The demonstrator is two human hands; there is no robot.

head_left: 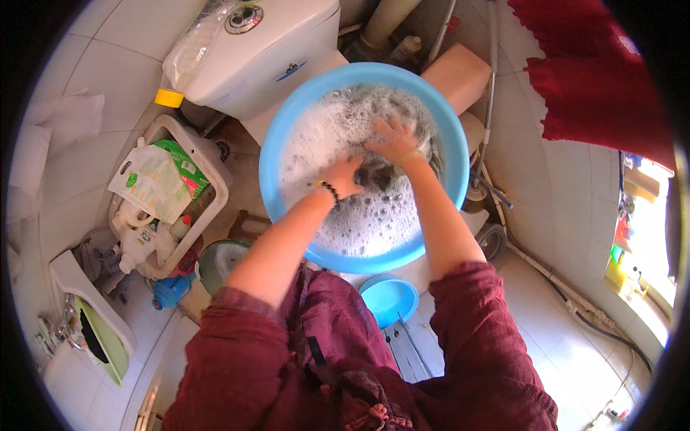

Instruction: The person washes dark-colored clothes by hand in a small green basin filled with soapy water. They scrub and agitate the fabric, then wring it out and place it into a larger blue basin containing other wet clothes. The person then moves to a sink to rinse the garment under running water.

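A big light-blue basin [272,154] holds water topped with thick white suds [316,129]. Dark wet cloth [377,174], partly covered by foam, shows in its middle; its exact kind cannot be made out. My left hand [341,178], with a dark beaded bracelet [330,191] at the wrist, lies at the cloth's left edge, fingers stretched out. Farther up and to the right, my right hand [395,141] rests spread among suds and cloth, its fingers apart. Neither hand is visibly closed around anything. Foam hides what lies deeper.
Behind the basin stands a white toilet tank [251,65]. At left, a grimy white tub [226,172] holds bottles and packets, near a small sink [118,327]. A small blue basin [392,298] sits close to my legs. Pipes [568,287] run along the right wall.
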